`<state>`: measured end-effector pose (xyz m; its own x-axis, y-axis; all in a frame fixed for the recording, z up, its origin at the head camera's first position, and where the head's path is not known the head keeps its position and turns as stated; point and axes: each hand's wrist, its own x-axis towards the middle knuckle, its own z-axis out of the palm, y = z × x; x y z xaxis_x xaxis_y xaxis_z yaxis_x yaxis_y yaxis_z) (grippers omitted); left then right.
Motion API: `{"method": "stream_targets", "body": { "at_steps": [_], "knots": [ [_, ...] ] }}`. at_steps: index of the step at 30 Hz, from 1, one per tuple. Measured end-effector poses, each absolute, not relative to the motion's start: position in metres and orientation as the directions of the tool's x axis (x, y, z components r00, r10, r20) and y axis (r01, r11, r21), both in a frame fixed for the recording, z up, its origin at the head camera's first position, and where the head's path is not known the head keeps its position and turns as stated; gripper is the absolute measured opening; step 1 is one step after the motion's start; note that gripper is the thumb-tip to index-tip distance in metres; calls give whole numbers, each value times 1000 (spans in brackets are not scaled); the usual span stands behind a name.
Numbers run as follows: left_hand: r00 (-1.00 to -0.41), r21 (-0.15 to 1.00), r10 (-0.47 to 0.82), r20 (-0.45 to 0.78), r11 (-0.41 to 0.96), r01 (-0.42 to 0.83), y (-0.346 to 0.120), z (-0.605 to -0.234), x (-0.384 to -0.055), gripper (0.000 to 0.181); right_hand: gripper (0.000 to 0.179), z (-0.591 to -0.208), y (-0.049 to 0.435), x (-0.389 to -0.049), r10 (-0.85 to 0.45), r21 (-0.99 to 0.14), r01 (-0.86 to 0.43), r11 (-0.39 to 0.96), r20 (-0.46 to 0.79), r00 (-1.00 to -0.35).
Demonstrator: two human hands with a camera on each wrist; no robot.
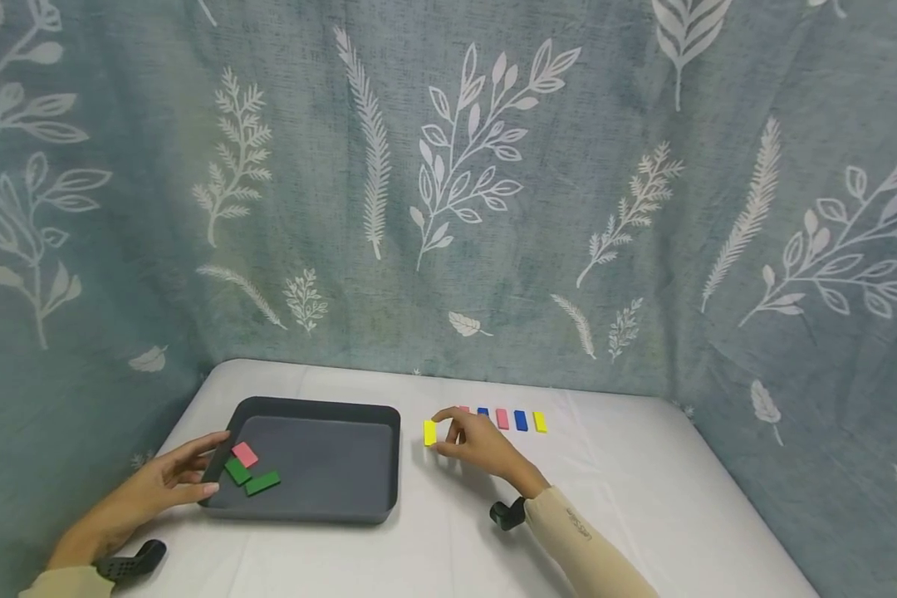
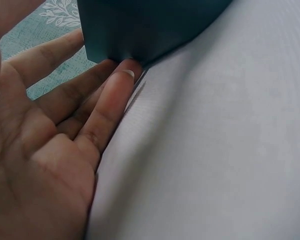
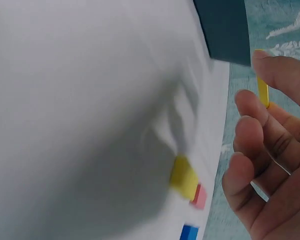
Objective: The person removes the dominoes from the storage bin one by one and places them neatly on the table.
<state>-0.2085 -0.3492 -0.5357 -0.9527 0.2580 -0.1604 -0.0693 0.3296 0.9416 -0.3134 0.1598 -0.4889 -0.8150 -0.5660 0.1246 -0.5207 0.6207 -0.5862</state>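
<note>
My right hand (image 1: 478,444) pinches a small yellow tile (image 1: 429,433) between thumb and fingers, just right of the dark grey tray (image 1: 329,511). In the right wrist view the yellow tile (image 3: 263,90) shows edge-on between the fingertips, raised over the white cloth. At the tray's left side is my left hand (image 1: 160,482), thumb by the near corner and index finger along the rim. The left wrist view has its fingertips against the tray's outer wall (image 2: 140,30). Inside the tray lie a pink tile (image 1: 244,454) and two green tiles (image 1: 262,482), grouped at the left.
Behind my right hand, a row of tiles lies on the white tablecloth (image 1: 613,498): pink (image 1: 502,419), blue (image 1: 521,420) and yellow (image 1: 540,422) ones, the leftmost partly hidden by the fingers. A patterned curtain (image 1: 419,316) hangs around the table's back and sides.
</note>
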Motion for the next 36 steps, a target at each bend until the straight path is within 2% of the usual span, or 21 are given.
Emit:
{"method": "stream_targets", "body": {
  "at_steps": [14,29,36],
  "knots": [
    [-957,935,241,-162,347,-71,-347,-535,-208,79,44,-505,206,-311,-490,-625,-436,647,96,-866],
    [-955,934,236,-180,346,-90,-347,-534,-206,80,46,-514,233,-310,-432,-680,-343,648,43,-901],
    [-957,934,233,-172,349,-83,-348,-534,-209,79,45,-519,241,-313,-395,-659,-323,679,44,-918]
  ]
}}
